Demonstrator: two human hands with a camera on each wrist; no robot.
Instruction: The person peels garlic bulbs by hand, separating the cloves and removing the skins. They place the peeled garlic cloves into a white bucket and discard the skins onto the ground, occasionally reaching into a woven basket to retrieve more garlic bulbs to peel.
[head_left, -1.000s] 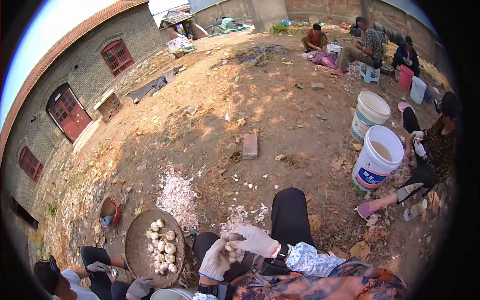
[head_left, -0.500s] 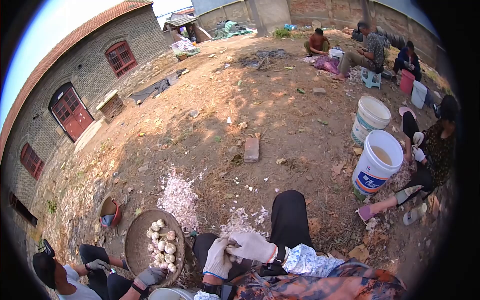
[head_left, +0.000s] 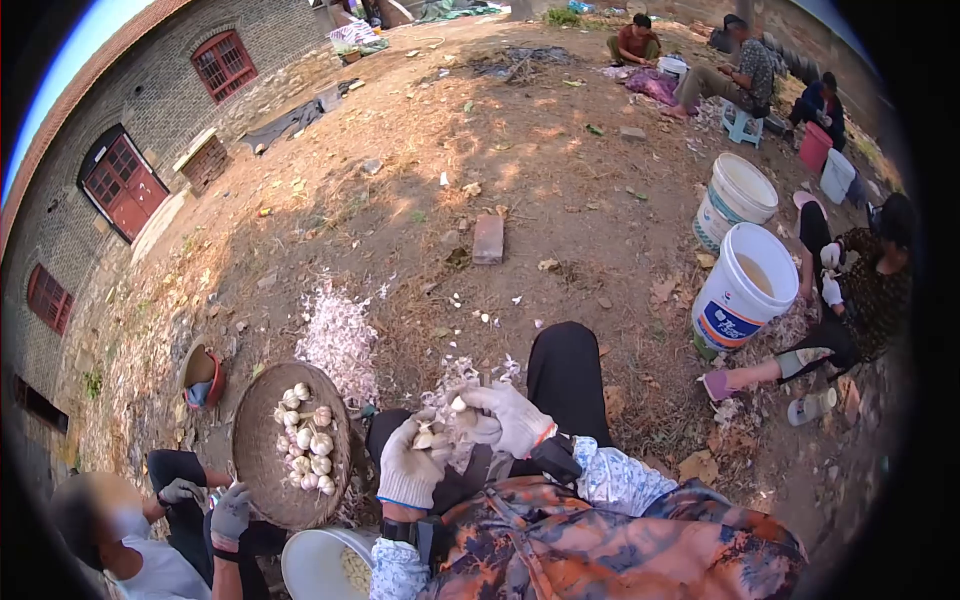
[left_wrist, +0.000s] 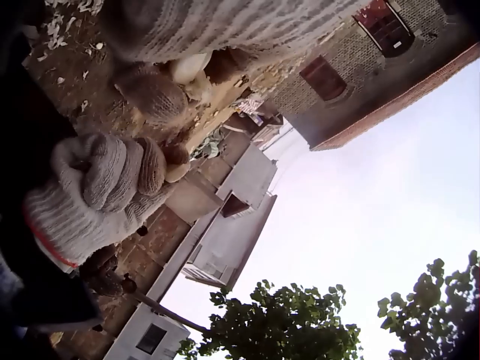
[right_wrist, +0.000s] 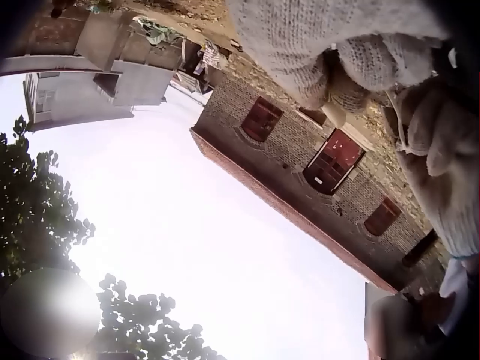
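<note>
Both hands wear pale knitted gloves and work close together above the lap. My left hand (head_left: 410,468) grips garlic (head_left: 425,437), a broken piece of bulb whose pale cloves show between thumb and fingers. Just to the right, my right hand (head_left: 512,418) pinches a single garlic clove (head_left: 458,404) at its fingertips. In the right wrist view that clove (right_wrist: 334,114) pokes out beneath the thumb and curled fingers. The left wrist view shows a whitish clove (left_wrist: 189,67) under the left glove; the rest of the garlic is hidden by fingers.
Left of the knees sits a round woven basket (head_left: 258,425) of garlic bulbs (head_left: 312,440). A white bucket (head_left: 300,565) with peeled cloves stands below it. Papery skins (head_left: 338,340) litter the ground. Large buckets (head_left: 735,300) stand right, near a seated person; another person (head_left: 150,540) sits at left.
My hands, together half a second ago, have parted slightly, and a clove now shows in the right fingertips. The head view has tipped downward. The neighbour's gloved hand has left the basket's edge.
</note>
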